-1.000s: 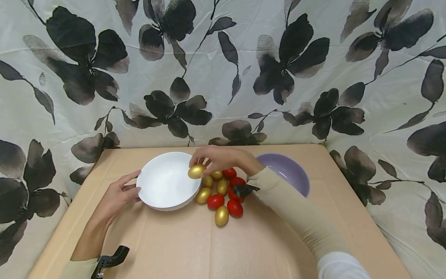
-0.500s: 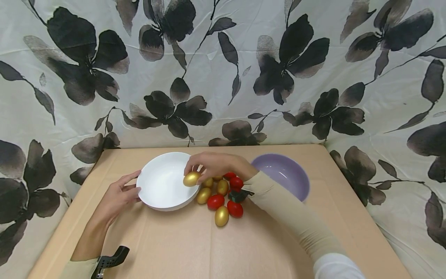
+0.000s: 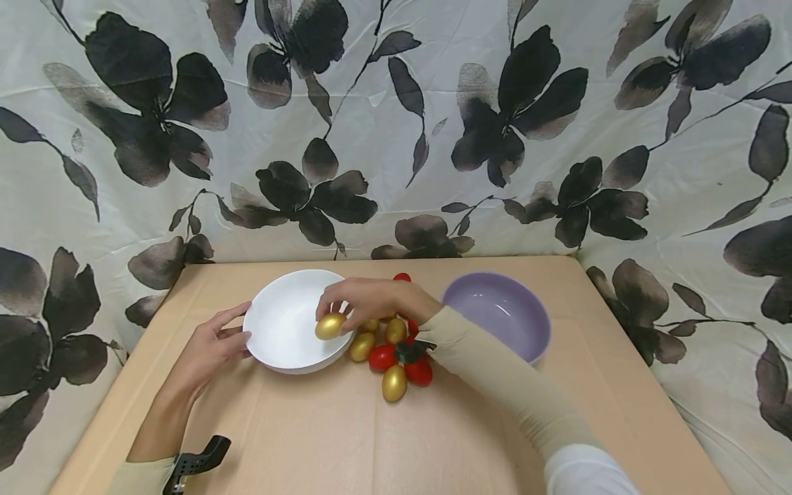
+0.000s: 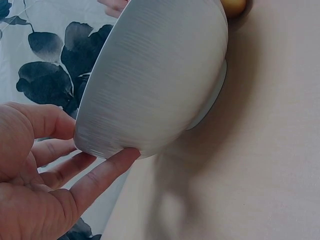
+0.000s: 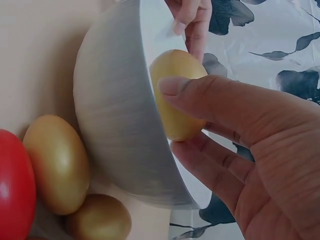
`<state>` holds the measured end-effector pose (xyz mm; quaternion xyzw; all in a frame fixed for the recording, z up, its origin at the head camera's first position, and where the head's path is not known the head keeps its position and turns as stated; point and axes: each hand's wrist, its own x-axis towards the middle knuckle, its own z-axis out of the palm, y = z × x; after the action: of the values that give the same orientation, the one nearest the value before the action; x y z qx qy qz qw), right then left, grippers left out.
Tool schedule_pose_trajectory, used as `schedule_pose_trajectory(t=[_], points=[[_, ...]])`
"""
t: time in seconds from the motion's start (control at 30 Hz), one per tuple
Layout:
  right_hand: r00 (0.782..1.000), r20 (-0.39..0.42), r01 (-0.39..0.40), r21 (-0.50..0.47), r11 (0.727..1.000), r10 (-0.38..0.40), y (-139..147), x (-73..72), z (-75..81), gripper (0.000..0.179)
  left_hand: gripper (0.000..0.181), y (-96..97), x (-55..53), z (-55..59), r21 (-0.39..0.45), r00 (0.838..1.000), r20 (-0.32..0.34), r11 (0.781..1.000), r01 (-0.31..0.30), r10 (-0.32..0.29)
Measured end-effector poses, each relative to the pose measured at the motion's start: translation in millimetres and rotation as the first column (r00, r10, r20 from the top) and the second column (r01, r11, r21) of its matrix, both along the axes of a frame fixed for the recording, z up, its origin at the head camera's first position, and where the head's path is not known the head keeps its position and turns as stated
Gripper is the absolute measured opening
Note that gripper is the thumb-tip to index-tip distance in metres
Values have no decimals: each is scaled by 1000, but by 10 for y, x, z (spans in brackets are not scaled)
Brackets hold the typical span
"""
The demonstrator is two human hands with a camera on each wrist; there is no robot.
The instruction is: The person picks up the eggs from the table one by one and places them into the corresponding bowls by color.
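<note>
My right hand [image 3: 365,300] pinches a golden egg [image 3: 330,326] between thumb and fingers, over the right part of a white bowl [image 3: 291,349]. In the right wrist view the egg [image 5: 175,95] is at the bowl's rim, the thumb lying across it. My left hand [image 3: 213,344] holds the bowl's left edge. In the left wrist view its thumb is at the rim and a fingertip presses the outer wall [image 4: 160,85]. Right of the bowl several golden eggs [image 3: 394,383] and red eggs [image 3: 419,371] lie in a cluster, partly hidden by my right hand and wrist.
A purple bowl [image 3: 495,306] stands at the back right, partly behind my right forearm. Everything rests on a light wooden-coloured table [image 3: 309,433]. A floral cloth [image 3: 396,137] hangs behind the table and along its sides.
My right hand has moved left and slightly down with the golden egg, from the white bowl's right edge to over its inside. The left hand and both bowls have stayed in place.
</note>
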<state>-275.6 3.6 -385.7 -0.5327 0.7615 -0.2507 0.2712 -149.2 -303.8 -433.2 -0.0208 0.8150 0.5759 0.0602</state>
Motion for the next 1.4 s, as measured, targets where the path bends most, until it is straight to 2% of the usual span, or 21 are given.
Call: schedule_pose_trajectory(t=[0.27, 0.7, 1.2, 1.4], points=[[1000, -7, -3, 14, 1000, 3, -107, 24, -59, 35, 67, -28, -15, -19, 12, 1000, -4, 1000, 11, -10], [1000, -21, -21, 74, 997, 23, -289, 47, -127, 35, 66, -38, 26, 12, -8, 1000, -14, 1000, 15, -15], [999, -25, -26, 122, 992, 29, -398, 70, -246, 34, 67, -65, 29, 5, 5, 1000, 15, 1000, 26, -26], [997, -62, -25, 160, 987, 35, -442, 102, -267, 35, 67, -76, 36, 11, 5, 999, 17, 1000, 28, -28]])
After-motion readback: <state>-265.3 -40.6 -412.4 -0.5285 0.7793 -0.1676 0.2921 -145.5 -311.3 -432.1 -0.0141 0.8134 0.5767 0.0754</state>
